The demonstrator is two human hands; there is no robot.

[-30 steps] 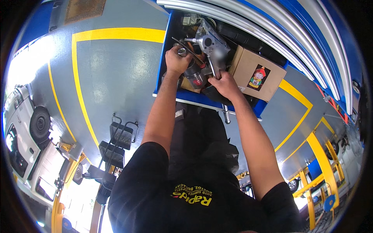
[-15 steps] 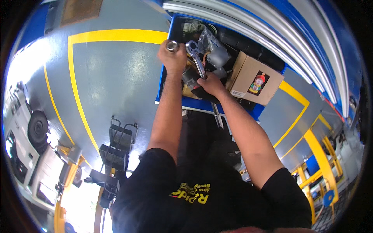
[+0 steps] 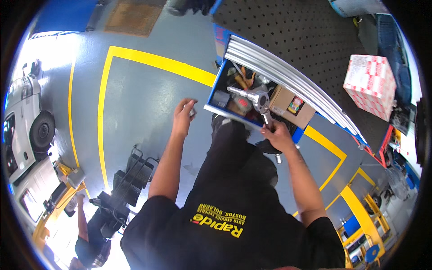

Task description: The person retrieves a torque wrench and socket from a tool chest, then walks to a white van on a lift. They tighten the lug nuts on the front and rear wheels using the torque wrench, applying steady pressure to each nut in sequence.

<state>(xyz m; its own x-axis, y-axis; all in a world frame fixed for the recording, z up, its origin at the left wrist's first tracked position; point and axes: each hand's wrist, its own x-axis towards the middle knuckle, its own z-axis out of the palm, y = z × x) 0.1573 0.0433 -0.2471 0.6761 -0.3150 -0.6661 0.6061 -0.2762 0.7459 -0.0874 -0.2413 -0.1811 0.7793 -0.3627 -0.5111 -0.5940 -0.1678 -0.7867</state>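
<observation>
This is a vehicle repair workshop. A white vehicle [image 3: 20,94] and yellow frames [image 3: 356,204] flank a grey floor [image 3: 139,103] marked with yellow lines [image 3: 162,60]. A ratchet [image 3: 261,99] shows over an open blue drawer [image 3: 234,115].

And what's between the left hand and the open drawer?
In the head view, past the small metal piece in the left hand, only grey floor shows, below, up to the open drawer.
</observation>
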